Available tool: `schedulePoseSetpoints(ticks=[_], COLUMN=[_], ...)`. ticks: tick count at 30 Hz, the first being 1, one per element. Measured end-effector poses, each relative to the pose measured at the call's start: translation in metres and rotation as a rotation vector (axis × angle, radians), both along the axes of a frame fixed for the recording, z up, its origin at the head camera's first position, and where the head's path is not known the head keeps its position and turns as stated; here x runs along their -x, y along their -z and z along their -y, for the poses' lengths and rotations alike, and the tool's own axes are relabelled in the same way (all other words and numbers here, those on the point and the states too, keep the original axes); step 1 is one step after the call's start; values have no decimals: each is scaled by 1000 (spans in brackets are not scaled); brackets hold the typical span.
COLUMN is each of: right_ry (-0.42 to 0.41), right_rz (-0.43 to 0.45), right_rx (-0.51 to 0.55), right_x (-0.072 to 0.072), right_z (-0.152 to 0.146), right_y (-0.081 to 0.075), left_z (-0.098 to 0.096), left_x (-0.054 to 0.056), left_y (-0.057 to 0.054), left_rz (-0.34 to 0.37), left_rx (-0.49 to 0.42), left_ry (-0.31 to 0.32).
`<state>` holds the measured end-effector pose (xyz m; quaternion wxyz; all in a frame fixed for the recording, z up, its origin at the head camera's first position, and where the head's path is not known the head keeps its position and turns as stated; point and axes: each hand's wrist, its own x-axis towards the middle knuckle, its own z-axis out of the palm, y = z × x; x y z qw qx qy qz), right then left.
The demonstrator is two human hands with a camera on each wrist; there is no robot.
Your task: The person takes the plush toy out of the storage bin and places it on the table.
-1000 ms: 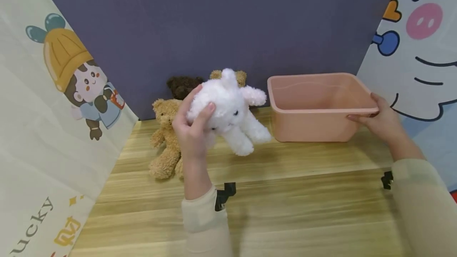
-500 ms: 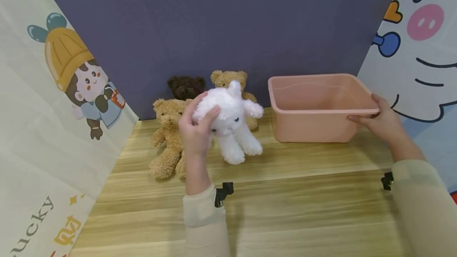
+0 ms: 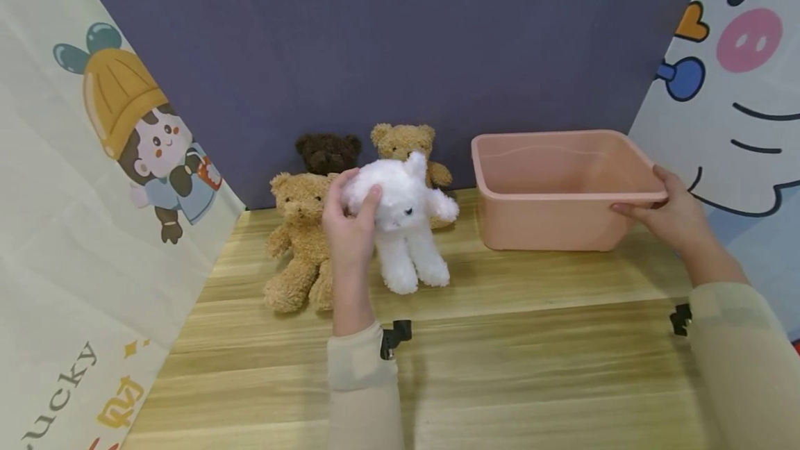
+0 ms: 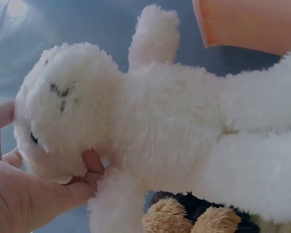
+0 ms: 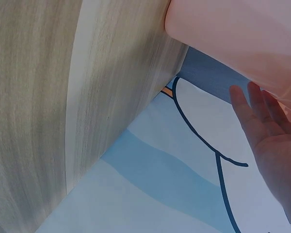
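My left hand (image 3: 351,228) grips a white long-haired stuffed animal (image 3: 398,203) by the back and side of its head. In the left wrist view the toy's face and body (image 4: 169,116) fill the middle, thumb and fingers spread round the head. Its legs hang down over the wooden table; I cannot tell whether they touch it. At the right, my right hand (image 3: 678,221) holds the corner of a pink plastic bin (image 3: 550,224), thumb under the front rim and fingers along the side. The right wrist view has these fingers (image 5: 271,114) fairly straight against the outer wall.
A light brown teddy bear (image 3: 296,235) sits left of the left hand. Behind are a dark brown bear (image 3: 326,153) and another light brown bear (image 3: 400,137), partly covered by the white toy. A dark wall panel (image 3: 400,33) stands close behind the table (image 3: 531,367).
The white stuffed animal has come down and tilted more upright, its legs swinging from right to below it. More of the bears behind shows. My right hand and the bin stay in place.
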<state>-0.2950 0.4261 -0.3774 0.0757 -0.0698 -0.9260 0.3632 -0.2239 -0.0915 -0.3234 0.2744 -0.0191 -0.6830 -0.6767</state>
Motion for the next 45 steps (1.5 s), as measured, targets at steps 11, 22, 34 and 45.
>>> schedulePoseSetpoints(ticks=[11, 22, 34, 45], right_ry=[2, 4, -8, 6], right_rz=[4, -8, -13, 17], right_rx=[11, 4, 11, 8], right_x=[2, 2, 3, -1], right_z=[3, 1, 2, 0], right_y=[-1, -1, -4, 0], left_z=[-3, -19, -18, -3], left_x=[11, 26, 61, 111], left_y=[14, 32, 50, 56], left_rz=[44, 100, 230, 282], left_rx=[74, 225, 325, 425], left_ry=[17, 93, 102, 73])
